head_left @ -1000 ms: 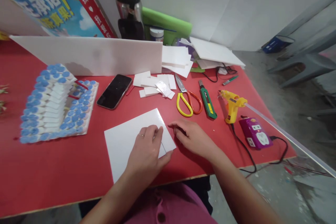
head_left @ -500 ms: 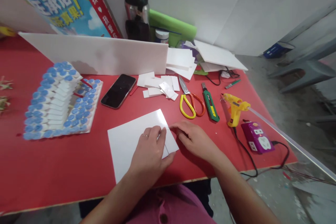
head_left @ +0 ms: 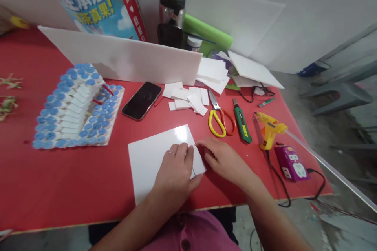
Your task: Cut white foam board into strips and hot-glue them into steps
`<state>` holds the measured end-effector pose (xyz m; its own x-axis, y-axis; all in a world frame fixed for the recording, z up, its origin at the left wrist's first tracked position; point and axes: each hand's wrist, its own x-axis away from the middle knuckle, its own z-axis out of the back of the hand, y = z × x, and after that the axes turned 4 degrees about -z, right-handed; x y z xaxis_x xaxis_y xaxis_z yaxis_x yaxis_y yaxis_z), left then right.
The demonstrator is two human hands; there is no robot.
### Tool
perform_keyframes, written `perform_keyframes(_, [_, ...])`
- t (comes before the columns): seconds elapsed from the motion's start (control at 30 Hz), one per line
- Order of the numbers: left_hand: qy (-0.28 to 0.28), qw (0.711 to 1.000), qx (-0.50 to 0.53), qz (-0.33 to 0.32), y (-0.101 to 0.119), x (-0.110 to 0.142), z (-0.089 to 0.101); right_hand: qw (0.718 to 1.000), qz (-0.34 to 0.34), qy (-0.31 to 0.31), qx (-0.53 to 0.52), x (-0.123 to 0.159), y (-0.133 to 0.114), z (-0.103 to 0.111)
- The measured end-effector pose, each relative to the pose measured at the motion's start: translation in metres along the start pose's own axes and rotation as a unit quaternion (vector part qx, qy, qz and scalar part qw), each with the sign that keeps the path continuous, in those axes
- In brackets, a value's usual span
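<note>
A white board (head_left: 147, 157) lies on the red table in front of me, a thin dark line running near its right edge. My left hand (head_left: 176, 166) rests on the board's right part, fingers lying over it and thumb out towards the near right corner. At the right edge of the board is my right hand (head_left: 222, 160), its fingers curled and the index fingertip at the edge near the line's far end. Whatever it pinches, if anything, is hidden. Beyond the hands lie scissors (head_left: 217, 123) with yellow and red handles and a green utility knife (head_left: 242, 121).
A yellow glue gun (head_left: 268, 129) and a purple power box (head_left: 291, 162) with cords lie right. Further back are a phone (head_left: 141, 100), white offcuts (head_left: 188, 98), and a standing white panel (head_left: 141, 60). On the left stands a blue-and-white stair-like model (head_left: 67, 113).
The whole view has shifted, so the table things sit further right in the picture. Both hands keep almost the same place on the board.
</note>
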<state>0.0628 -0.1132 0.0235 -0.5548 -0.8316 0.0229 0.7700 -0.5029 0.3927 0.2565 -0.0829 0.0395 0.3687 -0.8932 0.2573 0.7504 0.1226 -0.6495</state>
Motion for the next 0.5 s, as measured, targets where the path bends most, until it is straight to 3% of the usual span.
perform_keyframes(0.13, [0.093,0.989,0.119,-0.006,-0.013,0.008,0.001,0.995,-0.044,0.008,-0.089,0.000,0.009,-0.003])
perform_keyframes(0.23, [0.148,0.958,0.243,0.021,-0.033,0.016,0.019,0.986,-0.087,0.009,-0.140,0.003,0.013,-0.005])
perform_keyframes(0.37, [0.263,0.945,0.159,0.111,-0.072,0.028,0.054,0.984,-0.097,0.009,-0.147,0.006,0.008,-0.005])
perform_keyframes(0.5, [0.256,0.946,0.080,0.184,-0.103,0.042,0.067,0.987,-0.105,0.012,-0.124,0.011,-0.001,-0.002])
